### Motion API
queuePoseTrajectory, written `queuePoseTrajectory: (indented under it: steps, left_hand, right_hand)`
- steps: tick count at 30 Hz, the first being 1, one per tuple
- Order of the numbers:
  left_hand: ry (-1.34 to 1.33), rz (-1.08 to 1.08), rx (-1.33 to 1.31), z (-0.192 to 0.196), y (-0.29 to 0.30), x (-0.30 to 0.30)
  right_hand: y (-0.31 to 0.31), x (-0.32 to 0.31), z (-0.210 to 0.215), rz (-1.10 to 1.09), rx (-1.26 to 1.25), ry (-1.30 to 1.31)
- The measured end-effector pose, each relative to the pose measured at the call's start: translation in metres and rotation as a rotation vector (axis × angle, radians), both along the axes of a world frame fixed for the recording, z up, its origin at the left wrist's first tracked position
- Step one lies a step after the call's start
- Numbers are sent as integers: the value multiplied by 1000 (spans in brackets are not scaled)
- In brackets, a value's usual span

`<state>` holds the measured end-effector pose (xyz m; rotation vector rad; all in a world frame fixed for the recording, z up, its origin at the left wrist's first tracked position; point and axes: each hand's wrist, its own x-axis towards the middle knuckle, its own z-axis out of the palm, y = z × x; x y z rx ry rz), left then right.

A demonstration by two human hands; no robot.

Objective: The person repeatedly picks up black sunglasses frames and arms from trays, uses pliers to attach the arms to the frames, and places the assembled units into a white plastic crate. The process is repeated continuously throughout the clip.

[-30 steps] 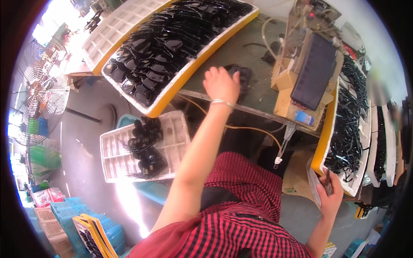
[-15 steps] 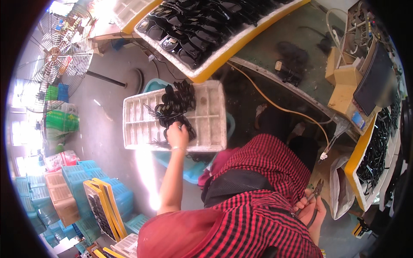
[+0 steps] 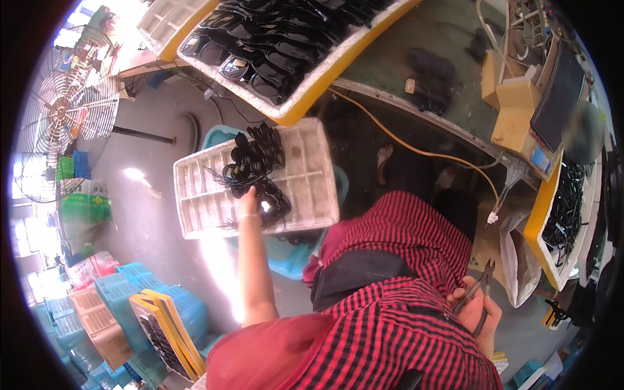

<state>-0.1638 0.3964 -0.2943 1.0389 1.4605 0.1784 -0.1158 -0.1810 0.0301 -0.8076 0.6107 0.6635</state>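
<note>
My left hand reaches out at the near edge of a pile of black glasses. Its fingers are closed on a dark pair of glasses, whose lens catches the light. The pile lies on a shallow white foam tray with ribbed compartments. Down at the lower right, close to my lap, my right hand is wrapped round a pair of cutting pliers with dark handles. The pliers' jaws point up and away from me.
A yellow-edged foam tray full of black glasses rests on the bench above. At right are another loaded tray, a white sack and a cable. Blue crates and a fan stand left.
The view has shifted a little. My left hand has shifted against the pile, and a glasses lens now shows beside its fingers. My right hand still holds the pliers near my lap.
</note>
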Motion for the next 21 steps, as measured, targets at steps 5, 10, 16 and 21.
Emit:
queuePoseTrajectory:
  steps: [5, 10, 16, 21]
  left_hand:
    - [-707, -123, -388, 195, -106, 48]
    - [-1505, -538, -406, 307, -231, 105]
    - [-1574, -996, -483, 344, -345, 146]
    - [-1013, -1147, -333, 314, -363, 131]
  right_hand:
    - [1, 3, 6, 103, -81, -212]
    - [18, 45, 15, 461, -303, -467]
    - [41, 45, 16, -10, -67, -537]
    - [14, 41, -7, -191, -614, -593]
